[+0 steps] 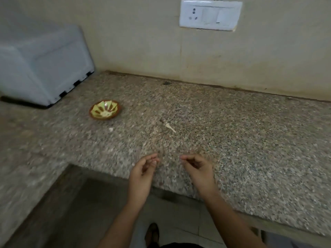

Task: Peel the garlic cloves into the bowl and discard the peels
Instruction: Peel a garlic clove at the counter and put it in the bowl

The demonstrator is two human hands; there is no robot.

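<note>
A small brown bowl [104, 112] with a yellow-green petal pattern sits on the speckled granite counter [232, 140], left of centre; whether garlic lies in it is too blurred to tell. A pale garlic stem piece [170, 127] lies mid-counter, and a small white scrap [111, 129] lies below the bowl. My left hand [144, 173] and my right hand [198, 169] hover over the counter's front edge, a short gap apart. Both have fingers curled with fingertips pinched together. Anything pinched in them is too small and blurred to make out.
A white appliance [41, 65] stands at the back left on the counter. A white switch and socket plate [210, 14] is on the wall. The counter turns a corner at the left; floor and a foot [152, 233] show below the edge.
</note>
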